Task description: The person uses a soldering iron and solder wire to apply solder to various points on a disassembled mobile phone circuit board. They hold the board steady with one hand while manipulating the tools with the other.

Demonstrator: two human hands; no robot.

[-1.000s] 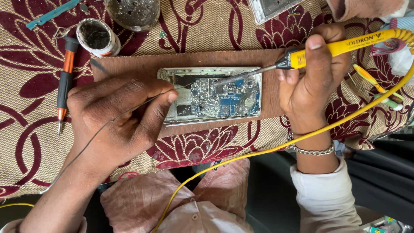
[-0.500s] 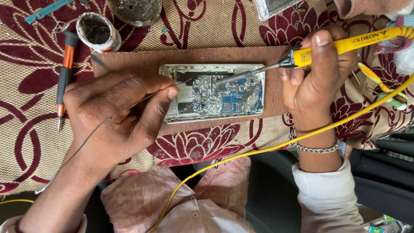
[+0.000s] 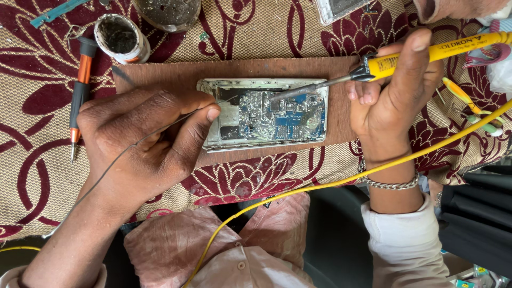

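An opened phone with its circuit board exposed lies on a brown wooden board. My right hand grips a yellow soldering iron, whose metal tip rests on the upper middle of the circuit board. My left hand pinches a thin solder wire between thumb and fingers, and the wire's end reaches toward the left part of the phone. The iron's yellow cable trails down across my lap.
A patterned maroon and beige cloth covers the table. An orange and black screwdriver lies at the left beside a small round tin. A dark bowl and a clear-cased device sit at the top. Small tools lie at the right.
The soldering iron tip has shifted slightly left and down onto the board. My left hand has crept a little toward the phone with the wire.
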